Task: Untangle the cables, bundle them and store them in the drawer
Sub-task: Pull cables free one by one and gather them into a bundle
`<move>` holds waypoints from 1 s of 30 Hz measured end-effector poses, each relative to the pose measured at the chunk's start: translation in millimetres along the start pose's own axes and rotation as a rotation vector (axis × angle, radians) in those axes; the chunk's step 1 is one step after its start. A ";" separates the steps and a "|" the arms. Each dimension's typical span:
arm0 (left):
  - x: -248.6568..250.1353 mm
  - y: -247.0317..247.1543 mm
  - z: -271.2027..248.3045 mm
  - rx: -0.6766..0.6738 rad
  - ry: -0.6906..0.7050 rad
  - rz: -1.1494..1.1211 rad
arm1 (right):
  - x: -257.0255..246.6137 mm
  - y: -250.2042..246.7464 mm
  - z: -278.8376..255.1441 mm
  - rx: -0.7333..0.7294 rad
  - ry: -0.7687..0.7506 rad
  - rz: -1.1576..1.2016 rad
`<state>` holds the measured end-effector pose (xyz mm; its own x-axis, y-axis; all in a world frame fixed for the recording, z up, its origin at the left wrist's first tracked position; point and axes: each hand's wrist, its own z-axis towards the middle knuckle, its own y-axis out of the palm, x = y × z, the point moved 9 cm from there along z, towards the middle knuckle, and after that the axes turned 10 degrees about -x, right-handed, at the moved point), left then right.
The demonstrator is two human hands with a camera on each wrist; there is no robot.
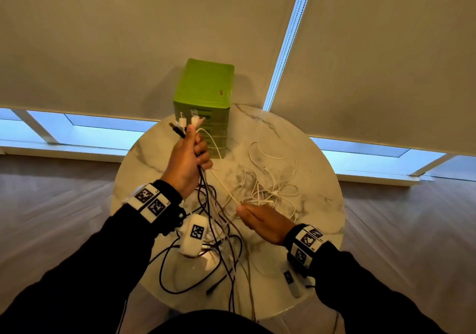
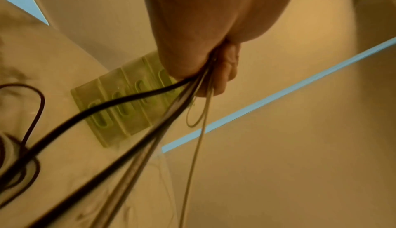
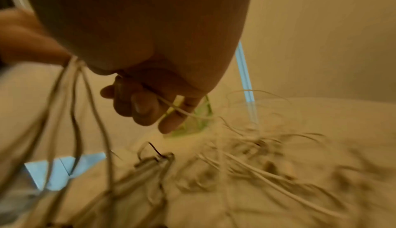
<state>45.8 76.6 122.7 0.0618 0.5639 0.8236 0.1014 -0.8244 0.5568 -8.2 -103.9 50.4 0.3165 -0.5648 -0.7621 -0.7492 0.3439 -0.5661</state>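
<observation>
left hand [image 1: 188, 163]: raised above the table at about 10 o'clock from its centre, fist wrapped around a bunch of black and white cables; thumb up along the bunch.
cable ends [image 1: 184, 122]: white and black plugs stick up out of the top of the left fist, in front of the drawer unit as the head view has it.
black cables [image 1: 206, 264]: hang down from the left fist and loop over the table's 6 to 7 o'clock part, some running off the near edge.
right hand [image 1: 262, 221]: low over the table at about 5 o'clock from its centre, fingers pointing toward 9 o'clock; the right wrist view shows the fingers curled with a thin white cable [image 3: 186, 112] crossing them, so it holds that strand.
taut white cable [image 1: 222, 186]: runs from the left fist down toward 4 o'clock to the right hand's fingertips.
white cables [image 1: 268, 186]: a loose tangled heap lying on the table, centre to 3 o'clock, just beyond the right hand.
drawer unit [image 1: 203, 101]: green, upright, at the table's 12 o'clock edge; its stacked drawers look closed in the left wrist view.
table [image 1: 304, 153]: round, marble-patterned top.
white block [image 1: 195, 233]: sits among the black cables at 7 o'clock, below the left wrist.
</observation>
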 end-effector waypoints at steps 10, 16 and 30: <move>38.3 -23.5 7.1 0.112 0.176 0.323 | 93.1 -52.2 -9.7 0.132 0.370 -0.156; -29.9 -0.2 -15.8 0.062 -0.055 0.596 | -18.7 -84.1 19.8 0.413 0.092 -0.030; -29.5 -11.2 4.2 0.156 -0.025 0.339 | -21.4 -23.5 24.8 0.019 -0.037 -0.020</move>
<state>46.9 69.5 91.7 0.1415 0.2627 0.9544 0.2210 -0.9482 0.2282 17.1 -81.3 72.2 0.3530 -0.5435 -0.7616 -0.7314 0.3474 -0.5869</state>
